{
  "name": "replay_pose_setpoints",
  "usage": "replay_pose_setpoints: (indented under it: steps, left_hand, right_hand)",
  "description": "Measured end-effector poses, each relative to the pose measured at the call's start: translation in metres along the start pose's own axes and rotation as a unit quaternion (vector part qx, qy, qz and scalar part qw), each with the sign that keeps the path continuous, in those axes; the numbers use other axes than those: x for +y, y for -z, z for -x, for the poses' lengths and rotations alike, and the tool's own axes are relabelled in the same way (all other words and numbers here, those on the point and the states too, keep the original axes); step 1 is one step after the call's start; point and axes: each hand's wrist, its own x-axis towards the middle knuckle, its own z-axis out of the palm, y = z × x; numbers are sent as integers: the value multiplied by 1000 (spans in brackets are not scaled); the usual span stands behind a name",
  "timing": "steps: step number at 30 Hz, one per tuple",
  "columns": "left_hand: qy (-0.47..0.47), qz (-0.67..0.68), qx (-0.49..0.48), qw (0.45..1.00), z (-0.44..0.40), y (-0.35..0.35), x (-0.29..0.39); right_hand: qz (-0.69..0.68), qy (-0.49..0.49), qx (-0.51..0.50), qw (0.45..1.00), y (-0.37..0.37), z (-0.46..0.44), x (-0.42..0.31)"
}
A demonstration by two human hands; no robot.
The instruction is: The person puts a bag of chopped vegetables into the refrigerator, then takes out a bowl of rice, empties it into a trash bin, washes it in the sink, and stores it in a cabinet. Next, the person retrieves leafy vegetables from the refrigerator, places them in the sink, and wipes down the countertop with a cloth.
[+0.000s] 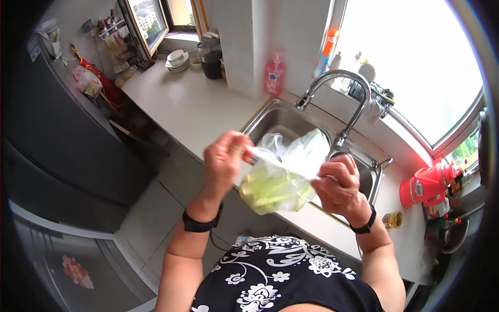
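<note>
A clear plastic bag [275, 190] with pale green vegetable pieces inside hangs between my two hands, in front of the sink's near edge. My left hand [226, 158] is closed on the left side of the bag's mouth. On the right side, my right hand [339, 184] grips the bag's edge with curled fingers. The top of the bag is spread between them, and its loose plastic stands up over the sink [270, 115]. Which vegetable is in it I cannot tell through the plastic.
A curved chrome faucet [368, 93] rises behind the sink. A pink soap bottle [274, 75] stands at the wall. To the right are a red jug [427, 184] and a small glass jar [393, 220]. Stacked white bowls [177, 61] sit on the left counter [171, 101].
</note>
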Motion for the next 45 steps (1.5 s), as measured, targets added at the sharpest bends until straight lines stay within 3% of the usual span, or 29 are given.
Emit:
replay_pose_setpoints:
  steps: [1, 5, 6, 7, 9, 11, 13, 15, 16, 19, 21, 23, 24, 27, 29, 31, 33, 35, 36, 37, 39, 40, 41, 44, 45]
  left_hand:
    - [11, 16, 45, 999, -4, 13, -10]
    - [58, 7, 38, 998, 5, 19, -37]
    - [44, 12, -11, 999, 8, 12, -31]
    - [22, 17, -67, 997, 4, 3, -23]
    - [25, -19, -103, 994, 7, -9, -9]
    - [-70, -169, -175, 968, 5, -22, 3]
    - [-143, -234, -189, 943, 2, -37, 3]
    - [-224, -244, -191, 924, 1, -49, -3]
    - [-234, -249, -183, 922, 3, -54, -1]
    - [-225, -215, -188, 932, 3, -47, -9]
    - [-234, -169, -197, 937, 5, -42, -17]
    - [-227, -274, -142, 924, 12, -38, -19]
    - [-203, -295, -197, 913, 12, -32, -25]
    - [-167, -305, -180, 920, 12, -23, -28]
    - [-204, -281, -148, 926, 5, -17, -21]
    - [-189, -282, -94, 936, -1, -3, -17]
    - [-198, -279, -97, 935, 0, 1, -27]
    - [-40, -91, -52, 994, 8, 0, -38]
    - [49, -13, -27, 998, 10, 0, -39]
    - [46, -13, -29, 998, 13, -1, -40]
    - [52, -189, -110, 974, 24, -10, -44]
    - [13, -240, -131, 962, 26, -14, -53]
    - [-10, -247, -121, 961, 25, -18, -57]
    - [43, -223, -155, 961, 20, -13, -70]
    - [25, -206, -153, 966, 20, -11, -74]
  right_hand:
    - [-5, -45, 0, 999, 4, 15, 4]
    - [-173, -262, 22, 949, -1, 46, 5]
    - [-387, -416, 31, 823, -10, 38, -1]
    - [-567, -528, 49, 630, -19, 30, -4]
    - [-664, -504, 59, 549, -43, 41, 9]
    - [-641, -501, 15, 581, -59, 39, 13]
    - [-536, -441, -69, 716, -74, 32, 7]
    - [-227, -407, -226, 855, -57, 7, -13]
    - [-163, -324, -190, 912, -68, 18, -11]
    - [-133, -312, -172, 925, -70, 24, -9]
    - [-139, -371, -205, 895, -64, 20, -9]
    - [-239, -407, -172, 865, -63, 17, -9]
    - [-251, -398, -173, 865, -67, 17, -9]
    - [-319, -445, -152, 823, -67, 4, -14]
    - [-342, -405, -116, 840, -77, 10, -2]
    - [-531, -471, -213, 672, -74, 13, 13]
    - [-528, -472, -198, 678, -76, 8, 10]
    - [-498, -523, -125, 680, -84, 4, 1]
    - [-514, -539, -83, 662, -90, 5, 3]
    - [-513, -538, -79, 664, -96, 5, 5]
    - [-508, -553, 0, 660, -108, 7, 5]
    - [-505, -564, 4, 653, -110, 4, 0]
    - [-507, -564, 0, 652, -113, 4, -3]
    - [-528, -562, 7, 637, -117, 2, -7]
    - [-567, -568, -6, 596, -114, 3, -6]
